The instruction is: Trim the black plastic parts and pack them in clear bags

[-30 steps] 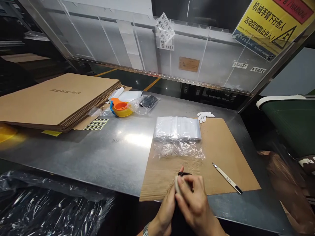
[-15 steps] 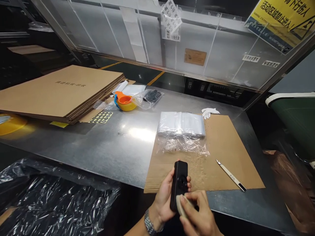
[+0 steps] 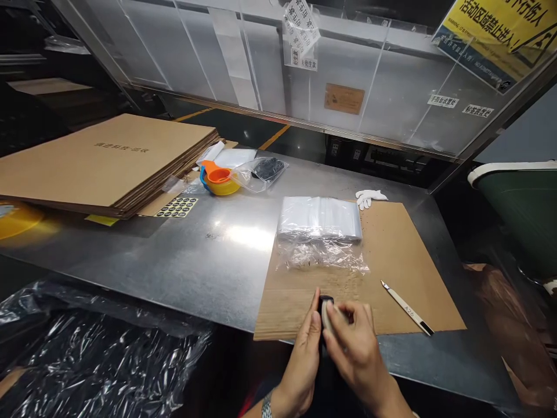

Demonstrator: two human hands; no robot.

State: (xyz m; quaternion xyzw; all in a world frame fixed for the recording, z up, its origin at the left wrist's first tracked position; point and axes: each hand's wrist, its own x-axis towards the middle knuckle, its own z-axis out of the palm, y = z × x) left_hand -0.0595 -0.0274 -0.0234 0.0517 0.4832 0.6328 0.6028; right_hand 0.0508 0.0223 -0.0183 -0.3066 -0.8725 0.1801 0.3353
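Observation:
My left hand is closed around an elongated black part, now turned edge-on, so its broad face is mostly hidden. A pale, rounded pad is pinched in the fingers of my right hand and lies against the upper end of the black part. Both hands are over the near edge of a cardboard sheet. On that sheet, right of my hands, lies a white-handled craft knife. Beyond them is a stack of clear plastic bags.
Flat cardboard is stacked at the left of the metal table. Near it are a sticker sheet, a yellow-and-orange tape dispenser and a bagged black item. A white glove lies at the back.
The black part has turned from showing its face with a round recess to edge-on. My right hand and the pad have moved from its lower end to its upper end.

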